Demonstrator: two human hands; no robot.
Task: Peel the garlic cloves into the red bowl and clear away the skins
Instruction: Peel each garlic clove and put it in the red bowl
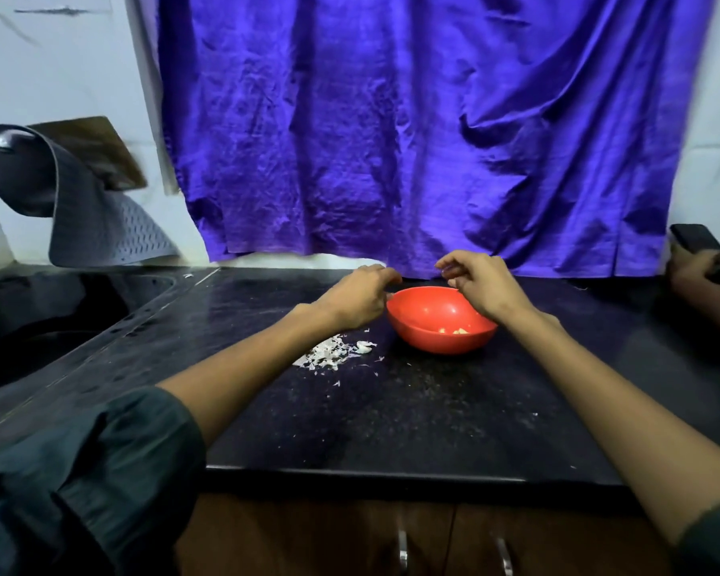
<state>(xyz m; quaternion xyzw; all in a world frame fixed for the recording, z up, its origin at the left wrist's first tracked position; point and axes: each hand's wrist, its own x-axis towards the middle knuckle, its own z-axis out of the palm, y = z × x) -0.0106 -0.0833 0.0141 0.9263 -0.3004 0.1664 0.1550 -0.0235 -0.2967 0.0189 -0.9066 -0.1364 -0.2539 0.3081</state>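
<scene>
Black counter [391, 413] below a blue curtain [412, 130] carries the red bowl [437, 322] at frame centre, peeled cloves [454, 330] inside, skins [329, 356] lower left of it. Left hand [356, 299] and right hand [481, 284] hover above the rim, fingers curled; whether they pinch anything I cannot tell.

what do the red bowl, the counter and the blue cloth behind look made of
Red bowl: probably plastic, with a smooth, even colour and soft sheen.
Counter: likely polished dark stone, perhaps granite; black, faintly speckled, with a glossy front edge.
Blue cloth: thin woven fabric, creased all over, with a slight satiny shine; the fibre cannot be told.
</scene>
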